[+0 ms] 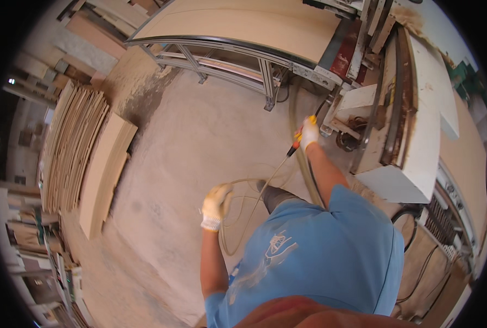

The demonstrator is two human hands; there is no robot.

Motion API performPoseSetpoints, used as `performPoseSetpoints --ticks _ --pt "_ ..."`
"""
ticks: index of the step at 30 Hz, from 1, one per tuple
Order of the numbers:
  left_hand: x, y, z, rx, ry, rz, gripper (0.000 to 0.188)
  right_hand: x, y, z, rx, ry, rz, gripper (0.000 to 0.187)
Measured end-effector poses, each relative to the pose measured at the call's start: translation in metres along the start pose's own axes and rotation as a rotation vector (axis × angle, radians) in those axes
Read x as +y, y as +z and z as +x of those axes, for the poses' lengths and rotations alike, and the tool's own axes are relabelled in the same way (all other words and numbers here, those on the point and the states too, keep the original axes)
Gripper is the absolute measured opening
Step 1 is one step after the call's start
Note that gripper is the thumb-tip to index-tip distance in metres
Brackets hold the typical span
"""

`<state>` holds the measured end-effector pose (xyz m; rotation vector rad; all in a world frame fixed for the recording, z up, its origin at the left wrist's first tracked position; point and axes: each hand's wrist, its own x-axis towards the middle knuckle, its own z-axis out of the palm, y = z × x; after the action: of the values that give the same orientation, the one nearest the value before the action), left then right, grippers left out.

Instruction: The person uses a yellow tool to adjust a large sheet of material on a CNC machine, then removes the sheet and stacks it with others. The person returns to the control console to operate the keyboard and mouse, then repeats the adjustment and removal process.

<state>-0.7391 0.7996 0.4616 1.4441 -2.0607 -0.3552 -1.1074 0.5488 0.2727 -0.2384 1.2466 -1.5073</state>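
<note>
Right hand: the white-gloved right hand [310, 133] is wrapped round a yellow, red and black handheld tool [297, 138], below the near right corner of the tan-topped, metal-framed table [266, 82].
Left hand: the cream-gloved left hand [216, 206] looks curled round a loop of thin, pale, flexible hose [283, 163] – the fingers' exact closure is hard to tell.
Hose: runs from the tool's lower end, looping between hands and dark-clad leg [280, 198].
Handling: best keep a firm grip – and the slack gathered, clear of that leg.
</note>
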Motion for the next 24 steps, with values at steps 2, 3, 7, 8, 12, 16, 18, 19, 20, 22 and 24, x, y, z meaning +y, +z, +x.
performPoseSetpoints --ticks 2,3,7,8,12,16,18,19,20,22,24 --pt "-0.060 -0.038 -0.018 0.117 -0.123 0.120 0.022 -0.024 0.033 0.039 0.103 -0.010 0.049 0.027" --pt "-0.089 -0.054 -0.027 0.186 -0.206 0.190 0.022 -0.037 0.049 0.060 0.152 0.022 0.026 0.019" --pt "-0.176 -0.121 -0.063 0.364 -0.588 0.312 0.026 -0.067 0.116 0.130 0.212 0.070 0.006 0.021" --pt "-0.189 -0.134 -0.072 0.366 -0.647 0.362 0.031 -0.074 0.134 0.146 0.123 0.026 0.017 0.022" --pt "-0.241 -0.193 -0.077 0.324 -1.019 0.394 0.054 -0.088 0.232 0.197 -0.118 0.130 -0.095 0.022" --pt "-0.310 -0.231 -0.025 0.287 -1.078 0.554 0.068 -0.075 0.342 0.223 -0.217 0.102 -0.094 0.020" --pt "-0.352 -0.239 0.027 0.334 -1.085 0.621 0.068 -0.065 0.396 0.228 -0.257 0.153 -0.107 0.017" --pt "-0.372 -0.241 0.057 0.377 -1.065 0.637 0.068 -0.058 0.420 0.228 -0.220 0.222 -0.115 0.015" --pt "-0.394 -0.242 0.094 0.447 -1.001 0.573 0.065 -0.049 0.444 0.225 -0.286 0.186 -0.166 0.017" --pt "-0.433 -0.229 0.177 0.544 -0.803 0.282 0.059 -0.024 0.486 0.213 -0.351 0.124 -0.210 0.020" --pt "-0.462 -0.201 0.272 0.481 -0.677 -0.173 0.058 0.000 0.530 0.202 -0.405 0.105 -0.229 0.020"
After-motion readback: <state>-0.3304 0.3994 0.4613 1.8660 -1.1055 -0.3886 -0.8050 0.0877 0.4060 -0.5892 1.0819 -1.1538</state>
